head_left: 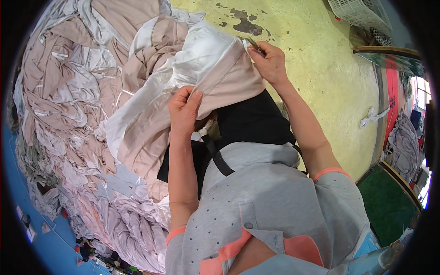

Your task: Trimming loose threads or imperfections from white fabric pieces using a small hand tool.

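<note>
A beige and white cloth (229, 80) lies over my lap and spreads to the left into the pile. My left hand (183, 110) pinches its seam between thumb and fingers. At the far right corner of the cloth, my right hand (271, 64) is closed around small dark metal thread snips (258, 47), only partly visible between the fingers. Their tip is beside a small white tab (245, 43) on the cloth's edge. Whether the blades touch the cloth I cannot tell.
A large heap of beige, white and pinkish cloth (59, 87) fills the left side. The floor (330, 91) is yellow with worn patches. A white plastic crate (362, 13) stands at the far right, and a white strip of cloth (373, 117) lies nearer. Green boards (389, 201) stand at right.
</note>
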A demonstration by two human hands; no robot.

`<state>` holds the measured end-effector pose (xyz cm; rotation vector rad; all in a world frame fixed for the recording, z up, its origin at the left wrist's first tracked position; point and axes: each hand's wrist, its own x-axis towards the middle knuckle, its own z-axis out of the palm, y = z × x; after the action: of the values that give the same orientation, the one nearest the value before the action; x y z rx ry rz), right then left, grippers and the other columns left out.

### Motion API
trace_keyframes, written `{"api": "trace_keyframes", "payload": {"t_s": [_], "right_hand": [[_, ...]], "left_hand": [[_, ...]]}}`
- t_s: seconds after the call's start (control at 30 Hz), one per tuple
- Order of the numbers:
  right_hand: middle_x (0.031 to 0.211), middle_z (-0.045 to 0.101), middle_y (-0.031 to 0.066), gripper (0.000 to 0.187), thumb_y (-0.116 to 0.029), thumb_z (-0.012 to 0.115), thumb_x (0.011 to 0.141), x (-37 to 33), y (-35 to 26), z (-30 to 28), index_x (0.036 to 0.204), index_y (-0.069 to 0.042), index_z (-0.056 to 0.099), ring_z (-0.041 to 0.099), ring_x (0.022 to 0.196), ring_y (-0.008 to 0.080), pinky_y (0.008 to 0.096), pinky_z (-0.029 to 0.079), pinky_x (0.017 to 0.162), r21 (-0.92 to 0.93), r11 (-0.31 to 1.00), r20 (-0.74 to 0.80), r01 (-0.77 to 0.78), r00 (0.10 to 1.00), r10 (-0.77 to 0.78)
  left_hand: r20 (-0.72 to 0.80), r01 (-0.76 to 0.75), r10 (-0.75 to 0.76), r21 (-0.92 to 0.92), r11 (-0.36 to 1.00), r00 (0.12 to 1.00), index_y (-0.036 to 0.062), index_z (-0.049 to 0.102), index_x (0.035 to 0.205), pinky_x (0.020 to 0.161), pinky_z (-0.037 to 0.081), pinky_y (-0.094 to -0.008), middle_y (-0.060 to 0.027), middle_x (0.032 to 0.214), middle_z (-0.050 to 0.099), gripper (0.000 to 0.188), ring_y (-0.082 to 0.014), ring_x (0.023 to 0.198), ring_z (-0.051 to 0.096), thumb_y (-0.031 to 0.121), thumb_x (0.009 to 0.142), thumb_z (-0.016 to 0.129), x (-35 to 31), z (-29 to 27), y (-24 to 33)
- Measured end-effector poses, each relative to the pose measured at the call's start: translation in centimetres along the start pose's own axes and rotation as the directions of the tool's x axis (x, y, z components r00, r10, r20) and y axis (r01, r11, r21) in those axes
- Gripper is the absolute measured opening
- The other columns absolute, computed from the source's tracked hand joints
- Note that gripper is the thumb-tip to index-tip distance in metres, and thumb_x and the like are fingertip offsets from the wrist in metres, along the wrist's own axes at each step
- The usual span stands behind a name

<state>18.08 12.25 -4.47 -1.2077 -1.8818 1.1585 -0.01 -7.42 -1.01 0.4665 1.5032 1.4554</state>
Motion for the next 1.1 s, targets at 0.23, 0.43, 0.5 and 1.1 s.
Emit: {"api": "trace_keyframes", "payload": {"t_s": [0.23,0.43,0.5,1.1], "right_hand": [[0.067,0.053,-0.0074,0.014,-0.014,0.07,0.09,1.2,-0.7,-0.5,0.09,0.0,0.07,0.045,0.061,0.0016,0.0219,0.036,0.052,0.188,0.976,-0.023,-0.113,0.993,0.119],[0.071,0.058,-0.005,0.012,-0.011,0.072,0.089,1.7,-1.6,-0.9,0.083,-0.001,0.069,0.049,0.066,0.0023,0.0197,0.038,0.058,0.297,0.927,0.382,-0.228,0.918,0.103],[0.071,0.058,-0.005,0.012,-0.01,0.072,0.088,2.4,-1.1,-1.2,0.083,-0.001,0.069,0.049,0.066,0.0023,0.0198,0.038,0.059,0.372,0.913,0.277,-0.17,0.959,0.066],[0.067,0.054,-0.0066,0.019,-0.013,0.071,0.09,2.9,0.1,0.9,0.076,-0.002,0.066,0.042,0.062,0.0023,0.0211,0.033,0.055,0.369,0.919,-0.01,-0.14,0.988,0.155]], "left_hand": [[-0.025,0.016,-0.016,0.003,1.0,1.0,0.0009,0.065,0.091,0.06,0.037,-0.0174,0.0062,0.075,0.058,0.008,-0.0007,0.066,0.046,0.008,0.093,0.065,0.5,-0.1,0.7],[-0.027,-0.024,0.029,0.162,0.987,0.999,0.0015,0.064,0.085,0.059,0.037,-0.0186,0.0072,0.072,0.055,0.008,-0.0013,0.066,0.045,0.007,0.091,0.065,1.8,-0.6,1.6],[-0.004,-0.119,0.124,0.257,0.959,0.992,0.0011,0.062,0.083,0.057,0.036,-0.0202,0.0073,0.07,0.053,0.01,-0.0017,0.065,0.043,0.007,0.09,0.065,2.5,0.3,2.2],[0.071,-0.559,0.721,0.685,0.467,0.689,0.0021,0.067,0.086,0.064,0.049,-0.0354,-0.0095,0.087,0.06,0.017,-0.0272,0.071,0.059,0.003,0.073,0.077,4.4,7.2,0.5]]}}
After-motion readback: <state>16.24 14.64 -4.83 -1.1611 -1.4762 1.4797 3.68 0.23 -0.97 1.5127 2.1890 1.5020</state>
